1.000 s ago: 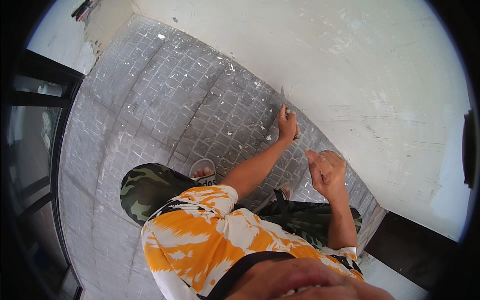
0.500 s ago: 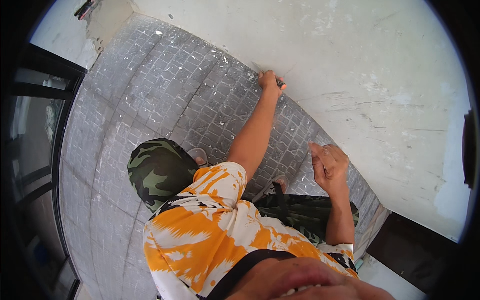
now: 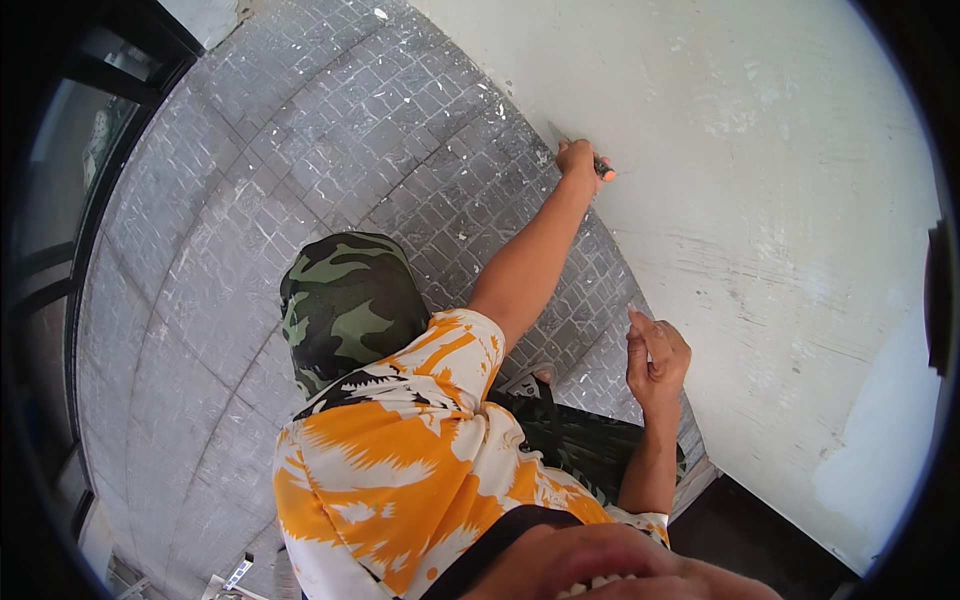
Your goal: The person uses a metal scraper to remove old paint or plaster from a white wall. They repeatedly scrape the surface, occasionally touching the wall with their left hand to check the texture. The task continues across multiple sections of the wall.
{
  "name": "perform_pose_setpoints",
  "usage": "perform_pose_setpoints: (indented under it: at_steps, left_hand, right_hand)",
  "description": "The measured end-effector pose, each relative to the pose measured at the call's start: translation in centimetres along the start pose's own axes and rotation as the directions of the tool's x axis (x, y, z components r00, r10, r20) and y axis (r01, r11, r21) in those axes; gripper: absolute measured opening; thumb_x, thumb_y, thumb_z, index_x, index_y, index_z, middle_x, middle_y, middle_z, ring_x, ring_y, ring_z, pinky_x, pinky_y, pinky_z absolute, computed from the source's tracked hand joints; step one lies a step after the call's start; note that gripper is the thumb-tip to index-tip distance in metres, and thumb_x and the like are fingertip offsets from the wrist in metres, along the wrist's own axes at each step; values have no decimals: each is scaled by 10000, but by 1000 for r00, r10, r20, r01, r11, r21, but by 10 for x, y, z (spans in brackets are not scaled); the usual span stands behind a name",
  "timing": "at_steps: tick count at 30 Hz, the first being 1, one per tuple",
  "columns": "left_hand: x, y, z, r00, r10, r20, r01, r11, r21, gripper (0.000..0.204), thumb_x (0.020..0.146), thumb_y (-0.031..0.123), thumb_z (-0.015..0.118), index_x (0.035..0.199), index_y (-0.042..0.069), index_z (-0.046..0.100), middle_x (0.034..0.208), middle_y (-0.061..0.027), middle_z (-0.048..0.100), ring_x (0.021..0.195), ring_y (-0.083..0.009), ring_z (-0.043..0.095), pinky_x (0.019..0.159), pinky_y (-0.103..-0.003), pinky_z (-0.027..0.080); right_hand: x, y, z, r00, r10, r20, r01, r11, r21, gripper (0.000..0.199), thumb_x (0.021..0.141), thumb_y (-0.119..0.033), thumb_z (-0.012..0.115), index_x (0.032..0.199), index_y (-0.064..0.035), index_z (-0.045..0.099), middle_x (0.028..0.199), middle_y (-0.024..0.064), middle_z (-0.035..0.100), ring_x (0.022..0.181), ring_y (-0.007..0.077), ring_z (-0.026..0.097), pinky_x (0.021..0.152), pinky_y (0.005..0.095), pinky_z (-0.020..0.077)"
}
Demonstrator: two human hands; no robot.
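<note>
Reaching far forward, the left hand (image 3: 578, 160) is clamped on a hand tool (image 3: 604, 169) with a pointed metal blade and a dark handle that ends in orange. The tool is at the foot of the pale wall (image 3: 760, 190), close to the long edge where the grey paved floor (image 3: 210, 270) meets it. Its blade points away from the person, toward the upper left, and the orange end faces right (whether the blade touches the wall, I cannot tell).

The right hand (image 3: 657, 360) is raised nearer the body, beside the same floor edge but further down it, well apart from the left. Its fingers are bent; I cannot tell whether the fingertips meet or hold anything.

White flecks (image 3: 380, 14) lie scattered over the floor, many of them along the edge by the wall. Dark scuffs mark the wall to the right of the hands, with a whiter patch (image 3: 880, 435) lower down. A knee in camouflage trousers (image 3: 355, 300) rises left of the outstretched arm, behind an orange and white shirt (image 3: 390, 470). A dark-framed glass door (image 3: 130, 85) borders the floor's left edge.
</note>
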State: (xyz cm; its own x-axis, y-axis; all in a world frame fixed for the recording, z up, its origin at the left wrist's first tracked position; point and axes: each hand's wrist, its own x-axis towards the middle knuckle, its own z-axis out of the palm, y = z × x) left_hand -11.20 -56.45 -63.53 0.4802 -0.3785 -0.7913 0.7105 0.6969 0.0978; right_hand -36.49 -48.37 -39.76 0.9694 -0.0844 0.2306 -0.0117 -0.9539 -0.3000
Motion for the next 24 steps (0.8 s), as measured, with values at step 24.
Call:
perform_pose_setpoints:
  at_steps: [24]
  left_hand:
    - [-138,13,50,790,391,472,-556,781,284,960,812,-59,500,1669,142,117,942,-82,559,563,-131,528,451,-307,498]
  right_hand:
    - [6,-8,-2,999,49,-7,-49,999,15,265,788,48,719,1042,-28,722,661,104,602,581,275,602,569,384,477]
